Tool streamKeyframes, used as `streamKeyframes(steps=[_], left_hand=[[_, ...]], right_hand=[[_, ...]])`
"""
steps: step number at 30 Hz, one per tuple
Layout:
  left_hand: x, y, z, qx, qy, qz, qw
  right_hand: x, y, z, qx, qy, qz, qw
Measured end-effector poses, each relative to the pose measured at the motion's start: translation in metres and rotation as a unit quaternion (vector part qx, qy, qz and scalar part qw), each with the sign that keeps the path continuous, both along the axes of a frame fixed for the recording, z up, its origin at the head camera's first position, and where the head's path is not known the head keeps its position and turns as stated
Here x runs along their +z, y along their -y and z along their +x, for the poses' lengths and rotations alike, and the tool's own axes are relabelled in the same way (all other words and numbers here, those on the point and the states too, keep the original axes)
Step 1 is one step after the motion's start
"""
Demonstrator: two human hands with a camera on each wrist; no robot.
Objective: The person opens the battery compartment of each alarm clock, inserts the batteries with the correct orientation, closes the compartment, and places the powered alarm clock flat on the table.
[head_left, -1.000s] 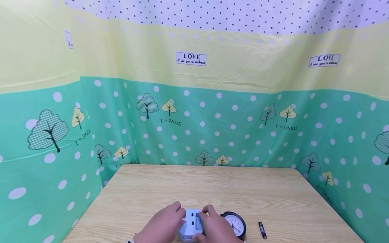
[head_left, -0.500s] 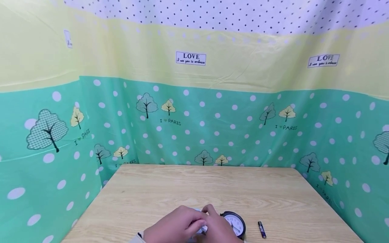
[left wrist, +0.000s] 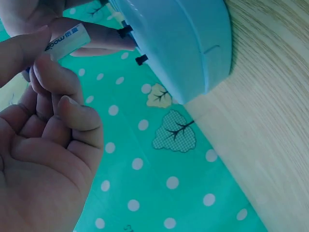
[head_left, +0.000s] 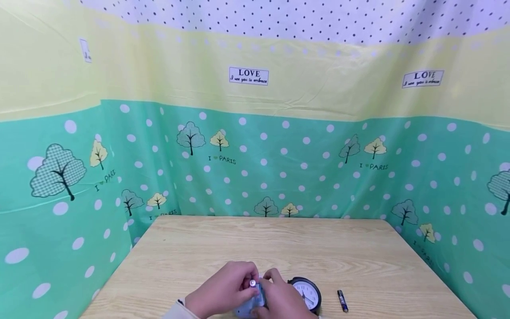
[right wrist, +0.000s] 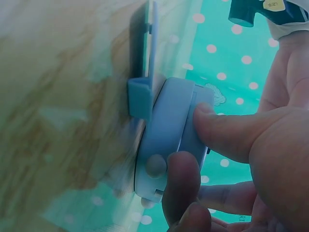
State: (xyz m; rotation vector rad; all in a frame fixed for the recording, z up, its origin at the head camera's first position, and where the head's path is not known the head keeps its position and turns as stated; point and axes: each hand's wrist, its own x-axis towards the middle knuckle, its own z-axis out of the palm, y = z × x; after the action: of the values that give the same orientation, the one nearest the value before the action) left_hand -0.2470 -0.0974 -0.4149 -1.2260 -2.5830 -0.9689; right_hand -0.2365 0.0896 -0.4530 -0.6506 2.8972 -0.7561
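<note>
A light blue clock [head_left: 244, 309] lies with its back up at the table's near side; its face is hidden. Two small black knobs stick out of its back in the left wrist view. My left hand [head_left: 223, 288] pinches a small white battery [left wrist: 68, 42] with blue print between thumb and fingers, just over the clock's back. In the head view only the battery's round end shows. My right hand [head_left: 284, 301] grips the clock's right side, the thumb [right wrist: 227, 133] pressing near the battery slot and the fingers along its edge.
Close to the right hand is a black-rimmed round clock [head_left: 306, 293], face up. Another battery [head_left: 342, 301] lies right of it. In the right wrist view a thin panel with a blue bracket [right wrist: 140, 99] stands beside the light blue clock. A patterned curtain [head_left: 247, 164] surrounds the wooden table [head_left: 199, 248].
My left hand has swung right across the light blue clock, then drawn back left and up, with the battery's end now facing the head camera. My right hand has kept its place.
</note>
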Motion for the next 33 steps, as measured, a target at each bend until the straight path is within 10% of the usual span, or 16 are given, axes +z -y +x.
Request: streamKeyframes(steps=[8,33], left_hand=[[-0.004,0.0,-0.006,0.02,-0.045,-0.025,0.9985],[-0.014,-0.006,-0.021,0.057,0.011,0.013,0.9982]], right_hand=[[0.002,0.0,0.0,-0.007,0.001,0.021,1.0],[0.003,0.001,0.001,-0.015,-0.001,0.022,1.0]])
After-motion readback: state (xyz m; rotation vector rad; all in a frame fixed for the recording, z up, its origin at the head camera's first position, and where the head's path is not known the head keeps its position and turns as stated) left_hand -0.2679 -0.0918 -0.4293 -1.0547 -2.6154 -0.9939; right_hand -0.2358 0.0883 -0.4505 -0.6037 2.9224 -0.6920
